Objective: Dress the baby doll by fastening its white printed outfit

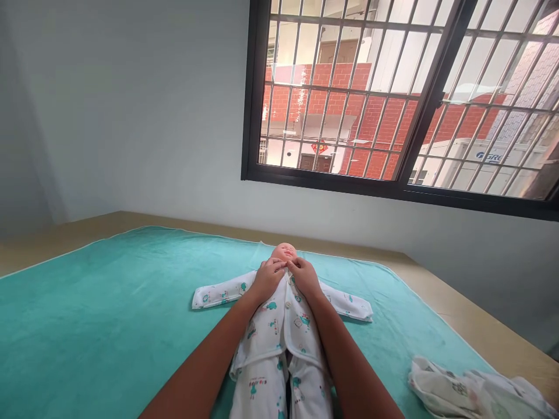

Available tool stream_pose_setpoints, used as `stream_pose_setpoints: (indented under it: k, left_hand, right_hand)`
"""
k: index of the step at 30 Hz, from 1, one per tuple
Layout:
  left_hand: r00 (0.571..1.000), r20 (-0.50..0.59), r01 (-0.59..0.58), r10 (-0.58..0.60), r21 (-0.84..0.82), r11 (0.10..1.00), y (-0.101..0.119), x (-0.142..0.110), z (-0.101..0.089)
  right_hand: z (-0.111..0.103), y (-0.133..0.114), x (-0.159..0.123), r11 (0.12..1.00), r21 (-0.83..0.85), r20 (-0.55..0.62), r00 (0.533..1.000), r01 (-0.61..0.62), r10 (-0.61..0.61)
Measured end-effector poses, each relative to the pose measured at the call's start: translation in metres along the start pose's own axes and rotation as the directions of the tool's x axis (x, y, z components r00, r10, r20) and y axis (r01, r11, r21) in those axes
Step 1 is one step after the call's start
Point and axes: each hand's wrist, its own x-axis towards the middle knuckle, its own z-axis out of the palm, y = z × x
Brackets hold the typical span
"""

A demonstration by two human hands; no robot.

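Observation:
A baby doll (284,252) lies on its back on a teal blanket (109,314), dressed in a white printed shirt (286,326) with small buttons and matching trousers (262,390). Its sleeves are spread out to both sides. My left hand (267,278) and my right hand (304,277) meet at the shirt's collar just under the doll's chin. The fingers of both hands are curled and pinch the collar edges together. My forearms run along either side of the doll's body.
A crumpled white printed cloth (471,393) lies on the blanket at the lower right. The blanket covers a tan platform (480,326) against a white wall. A barred window (393,99) is above.

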Motion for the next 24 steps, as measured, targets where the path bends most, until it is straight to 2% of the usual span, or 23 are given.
stream_pose_setpoints:
  k: [6,12,17,24]
  left_hand:
    - [0.998,-0.044,0.033,-0.035,-0.027,0.999,0.003,-0.002,0.000]
    - [0.998,-0.050,0.033,-0.036,-0.062,0.998,0.002,-0.003,0.000]
    - [0.998,-0.038,0.036,-0.040,-0.079,0.996,-0.001,-0.002,0.001]
    - [0.997,-0.046,0.053,-0.057,-0.090,0.995,0.005,-0.004,-0.002]
  right_hand:
    - [-0.001,0.006,0.001,0.994,0.106,0.002,1.000,-0.009,0.009]
    - [-0.004,0.002,-0.002,0.992,0.122,0.031,1.000,-0.008,0.004]
    - [-0.015,-0.002,-0.004,0.996,0.085,0.110,0.994,0.021,-0.031]
    - [-0.037,-0.011,-0.010,0.995,0.098,0.267,0.962,0.032,-0.057]
